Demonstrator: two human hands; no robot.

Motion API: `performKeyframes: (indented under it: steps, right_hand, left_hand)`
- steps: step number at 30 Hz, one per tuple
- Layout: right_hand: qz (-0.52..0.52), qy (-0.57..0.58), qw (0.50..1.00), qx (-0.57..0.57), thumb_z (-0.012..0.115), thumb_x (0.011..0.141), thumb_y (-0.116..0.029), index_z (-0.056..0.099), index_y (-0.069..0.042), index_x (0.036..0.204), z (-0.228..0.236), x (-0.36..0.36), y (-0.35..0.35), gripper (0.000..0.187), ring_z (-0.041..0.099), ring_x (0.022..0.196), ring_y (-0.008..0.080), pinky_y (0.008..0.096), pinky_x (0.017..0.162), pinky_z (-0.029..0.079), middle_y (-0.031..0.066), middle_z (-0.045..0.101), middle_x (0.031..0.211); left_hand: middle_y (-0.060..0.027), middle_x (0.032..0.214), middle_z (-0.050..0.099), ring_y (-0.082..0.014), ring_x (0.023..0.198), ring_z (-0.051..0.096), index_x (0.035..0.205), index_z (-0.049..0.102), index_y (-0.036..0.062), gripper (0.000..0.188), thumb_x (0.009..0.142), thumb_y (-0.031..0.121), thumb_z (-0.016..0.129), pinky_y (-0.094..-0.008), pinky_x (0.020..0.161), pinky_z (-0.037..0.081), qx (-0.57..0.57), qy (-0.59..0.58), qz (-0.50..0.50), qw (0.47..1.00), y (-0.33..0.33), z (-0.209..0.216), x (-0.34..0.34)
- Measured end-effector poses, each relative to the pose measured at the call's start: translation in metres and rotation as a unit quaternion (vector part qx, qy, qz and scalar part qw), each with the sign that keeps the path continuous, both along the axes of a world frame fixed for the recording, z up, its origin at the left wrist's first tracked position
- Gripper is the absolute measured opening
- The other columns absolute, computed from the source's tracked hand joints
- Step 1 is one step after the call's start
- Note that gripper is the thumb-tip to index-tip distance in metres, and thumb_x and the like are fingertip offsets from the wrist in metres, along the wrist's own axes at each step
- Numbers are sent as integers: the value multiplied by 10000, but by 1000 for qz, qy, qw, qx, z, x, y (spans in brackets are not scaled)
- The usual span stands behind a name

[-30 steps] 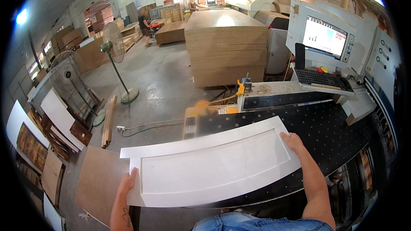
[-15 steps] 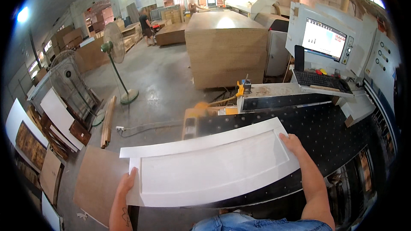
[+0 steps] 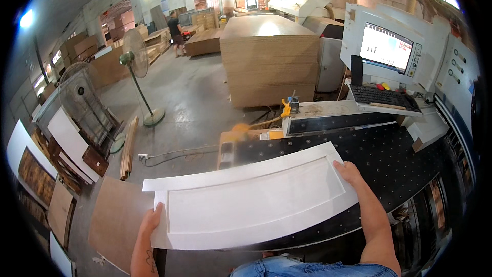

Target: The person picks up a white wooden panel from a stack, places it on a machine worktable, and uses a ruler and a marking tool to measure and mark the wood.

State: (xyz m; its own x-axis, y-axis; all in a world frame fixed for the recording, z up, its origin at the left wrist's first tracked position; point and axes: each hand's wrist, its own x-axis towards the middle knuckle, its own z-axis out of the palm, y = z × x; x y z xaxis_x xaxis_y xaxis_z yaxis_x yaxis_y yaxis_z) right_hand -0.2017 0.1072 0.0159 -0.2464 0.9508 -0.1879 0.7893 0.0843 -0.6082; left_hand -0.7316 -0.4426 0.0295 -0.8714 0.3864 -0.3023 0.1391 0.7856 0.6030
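A long white panel (image 3: 256, 200) with a raised frame and a recessed middle spans the space in front of me. My left hand (image 3: 152, 219) grips its left end, thumb on the top face and the other fingers hidden beneath. At the opposite end my right hand (image 3: 348, 172) is closed round the edge, its thumb also on top. Under the panel's right part lies a black machine bed (image 3: 394, 174) dotted with small studs. Whether the panel touches the bed cannot be made out.
Beyond the bed stands a tall stack of brown boards (image 3: 271, 66). At the right are a control screen (image 3: 387, 48) and a keyboard (image 3: 385, 97). A standing fan (image 3: 138, 79), leaning panels (image 3: 72, 138) and a brown board (image 3: 115, 218) occupy the left. A person (image 3: 176, 33) stands far back.
The panel and both hands have barely moved. The picture on the control screen differs slightly, and the distant person has shifted a little.
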Motion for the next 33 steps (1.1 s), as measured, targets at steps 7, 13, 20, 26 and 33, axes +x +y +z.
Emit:
performKeyframes:
  steps: [7, 13, 20, 26, 33]
  right_hand:
    - [23, 20, 1000, -6, 611, 917, -621, 691, 73, 1223, 15, -11, -12, 762, 666, 1171, 423, 450, 1002, 508, 314, 697, 1180]
    - [18, 14, 1000, 7, 601, 924, -618, 699, 59, 1219, 5, -2, -6, 745, 669, 1166, 423, 452, 1001, 508, 308, 701, 1176]
    - [14, -5, 1000, 14, 597, 917, -633, 681, 73, 1244, 5, -4, -4, 782, 654, 1198, 422, 453, 1019, 502, 321, 682, 1214]
    - [-3, -3, 999, 42, 629, 945, -581, 712, 88, 1171, -7, 0, 1, 711, 720, 1058, 353, 412, 930, 542, 274, 731, 1128]
    - [0, -17, 1000, 6, 610, 903, -652, 667, 96, 1250, 13, -7, -9, 826, 642, 1219, 422, 451, 1040, 491, 327, 671, 1238]
  left_hand:
    - [-305, 1156, 708, -385, 1129, 679, 1203, 660, -145, 821, 1005, 631, 478, -412, 984, 497, 31, 5, 22, 999, -20, -32, -19]
    - [-304, 1152, 710, -385, 1132, 679, 1200, 663, -143, 819, 1011, 630, 473, -411, 990, 496, 10, -3, 15, 1000, -4, -5, -2]
    - [-340, 1158, 694, -427, 1154, 666, 1185, 659, -161, 862, 989, 659, 479, -420, 1007, 485, -30, -1, 25, 999, -3, -3, -3]
    - [-367, 1174, 675, -461, 1196, 637, 1168, 663, -168, 882, 975, 674, 482, -437, 1028, 468, -37, 3, 18, 999, -7, -10, -10]
    - [-373, 1184, 667, -470, 1210, 624, 1177, 659, -166, 888, 975, 678, 475, -439, 1039, 457, -44, 35, 9, 998, -12, -16, -12]
